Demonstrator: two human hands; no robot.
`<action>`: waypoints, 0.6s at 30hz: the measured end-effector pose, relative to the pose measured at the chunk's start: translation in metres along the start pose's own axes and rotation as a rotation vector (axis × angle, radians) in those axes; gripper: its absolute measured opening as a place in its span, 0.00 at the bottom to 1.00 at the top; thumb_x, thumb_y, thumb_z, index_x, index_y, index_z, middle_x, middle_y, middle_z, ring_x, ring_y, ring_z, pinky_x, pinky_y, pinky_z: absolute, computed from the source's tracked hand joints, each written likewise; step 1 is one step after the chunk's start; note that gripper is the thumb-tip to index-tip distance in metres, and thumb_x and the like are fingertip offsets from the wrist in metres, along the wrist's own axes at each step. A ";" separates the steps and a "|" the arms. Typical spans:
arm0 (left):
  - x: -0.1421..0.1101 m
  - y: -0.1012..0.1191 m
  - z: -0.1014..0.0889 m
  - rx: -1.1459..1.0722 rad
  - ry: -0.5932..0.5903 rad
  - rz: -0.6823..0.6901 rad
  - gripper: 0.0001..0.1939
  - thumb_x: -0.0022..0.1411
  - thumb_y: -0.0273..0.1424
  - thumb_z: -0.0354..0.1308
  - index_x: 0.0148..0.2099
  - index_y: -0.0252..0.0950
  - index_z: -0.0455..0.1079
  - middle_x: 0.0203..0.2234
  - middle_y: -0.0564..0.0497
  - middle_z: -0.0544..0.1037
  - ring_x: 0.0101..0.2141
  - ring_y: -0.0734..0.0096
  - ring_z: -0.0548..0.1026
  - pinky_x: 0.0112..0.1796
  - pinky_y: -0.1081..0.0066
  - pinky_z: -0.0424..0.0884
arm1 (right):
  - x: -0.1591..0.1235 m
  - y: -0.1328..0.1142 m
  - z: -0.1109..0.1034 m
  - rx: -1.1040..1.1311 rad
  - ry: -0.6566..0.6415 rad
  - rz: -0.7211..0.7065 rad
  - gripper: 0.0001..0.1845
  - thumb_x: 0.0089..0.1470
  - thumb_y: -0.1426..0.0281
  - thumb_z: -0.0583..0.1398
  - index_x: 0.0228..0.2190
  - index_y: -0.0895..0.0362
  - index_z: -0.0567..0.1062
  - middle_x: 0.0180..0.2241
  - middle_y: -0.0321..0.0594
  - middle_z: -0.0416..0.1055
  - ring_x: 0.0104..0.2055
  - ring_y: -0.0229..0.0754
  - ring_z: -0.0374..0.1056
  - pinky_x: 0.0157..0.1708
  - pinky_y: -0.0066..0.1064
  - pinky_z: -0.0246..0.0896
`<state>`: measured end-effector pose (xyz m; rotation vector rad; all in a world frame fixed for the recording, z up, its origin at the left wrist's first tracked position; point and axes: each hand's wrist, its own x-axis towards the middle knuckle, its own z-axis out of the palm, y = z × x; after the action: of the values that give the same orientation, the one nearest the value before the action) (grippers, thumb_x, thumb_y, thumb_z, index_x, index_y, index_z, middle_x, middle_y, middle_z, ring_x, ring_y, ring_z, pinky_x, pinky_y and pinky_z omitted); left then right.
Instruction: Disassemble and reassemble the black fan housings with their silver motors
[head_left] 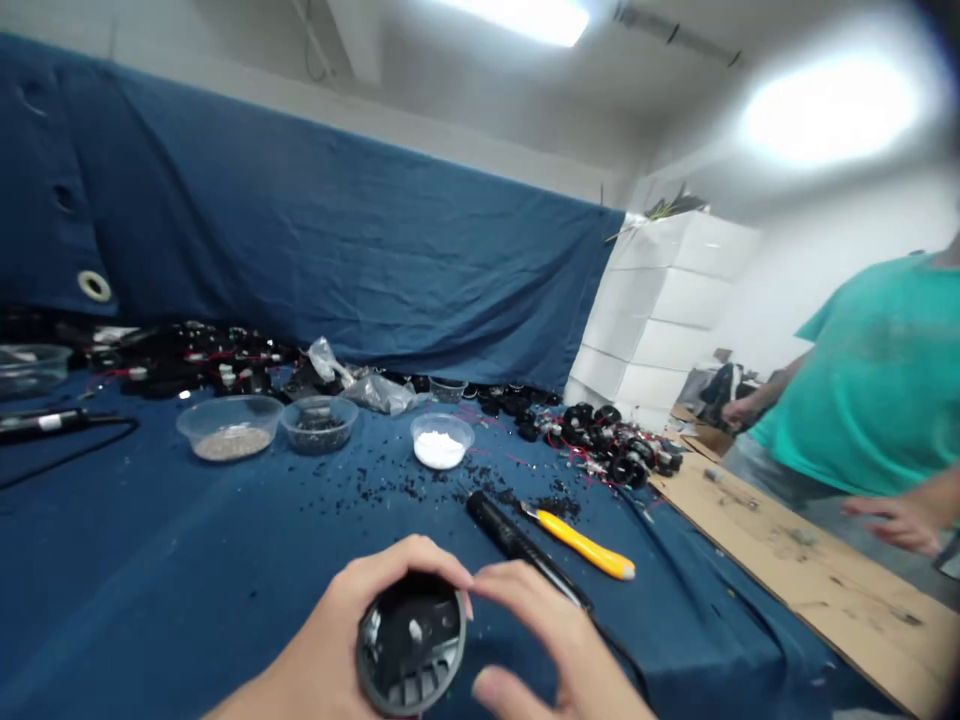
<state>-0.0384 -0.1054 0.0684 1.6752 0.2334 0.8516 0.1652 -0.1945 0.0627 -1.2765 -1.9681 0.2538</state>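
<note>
We're seeing the left hand (pixel 352 620) clamping its fingers around a round black housing (pixel 412 645) at bottom center; the right hand (pixel 551 635) is holding thumb and forefinger apart, index tip near the rim. Blue cloth (pixel 187 540) is covering the table; tubs (pixel 229 430), a yellow cutter (pixel 589 545) and black bits (pixel 397 487) are lying mid-frame. Blue sheet (pixel 360 230) is hanging behind, white boxes (pixel 660 310) are standing upper right, a teal-shirted person (pixel 885 370) is standing far right.
</note>
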 end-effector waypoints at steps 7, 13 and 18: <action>0.009 0.003 0.003 -0.276 0.266 -0.195 0.27 0.56 0.58 0.56 0.46 0.42 0.71 0.36 0.51 0.71 0.35 0.68 0.68 0.32 0.76 0.68 | 0.016 -0.010 0.046 0.428 -0.035 0.356 0.22 0.47 0.72 0.65 0.46 0.52 0.75 0.51 0.40 0.70 0.56 0.51 0.63 0.57 0.40 0.58; 0.014 -0.010 0.001 -0.253 0.405 -0.340 0.25 0.54 0.55 0.60 0.46 0.42 0.73 0.37 0.49 0.74 0.33 0.65 0.70 0.27 0.75 0.67 | 0.015 -0.002 0.068 0.489 -0.028 0.392 0.10 0.47 0.71 0.68 0.34 0.55 0.77 0.38 0.36 0.75 0.45 0.44 0.70 0.49 0.33 0.62; 0.017 -0.016 0.002 -0.169 0.378 -0.280 0.25 0.52 0.53 0.63 0.44 0.40 0.74 0.34 0.48 0.76 0.35 0.64 0.71 0.30 0.76 0.68 | 0.016 0.001 0.043 0.342 0.012 0.259 0.04 0.54 0.67 0.64 0.32 0.54 0.78 0.35 0.35 0.75 0.42 0.42 0.71 0.46 0.30 0.64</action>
<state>-0.0207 -0.0931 0.0608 1.2791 0.6226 0.9404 0.1327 -0.1711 0.0401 -1.2950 -1.6574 0.6780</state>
